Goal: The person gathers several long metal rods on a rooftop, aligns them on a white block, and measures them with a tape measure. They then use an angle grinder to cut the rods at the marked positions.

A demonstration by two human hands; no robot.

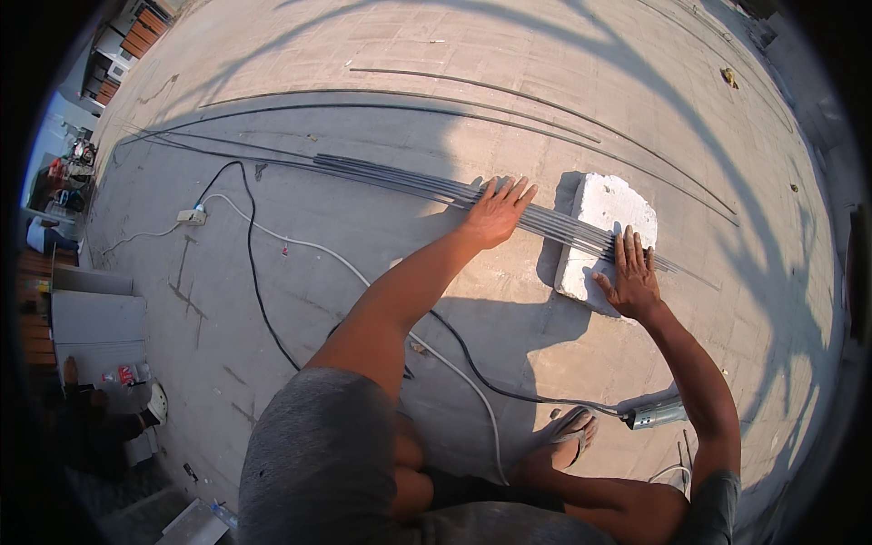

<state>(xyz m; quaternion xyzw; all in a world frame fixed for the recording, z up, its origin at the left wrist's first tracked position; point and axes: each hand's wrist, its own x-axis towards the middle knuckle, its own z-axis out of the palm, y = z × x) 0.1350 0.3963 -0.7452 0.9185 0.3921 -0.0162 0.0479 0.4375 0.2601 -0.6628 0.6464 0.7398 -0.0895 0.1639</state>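
A bundle of thin grey metal rods runs from the left toward the right across the floor. Its right part rests on a rough white block. My left hand lies palm down across the rods, left of the block, with its fingers stretched out. Over the block, my right hand presses flat on the rods near their right ends, its fingers straight and the thumb spread. Neither hand is wrapped round the rods. My palms hide the parts of the rods beneath them.
Several single rods lie beyond the bundle. A black cord leads to a grey-green cylindrical power tool by my right forearm. A white cable and a socket box lie at left. Another person's shoe shows at far left.
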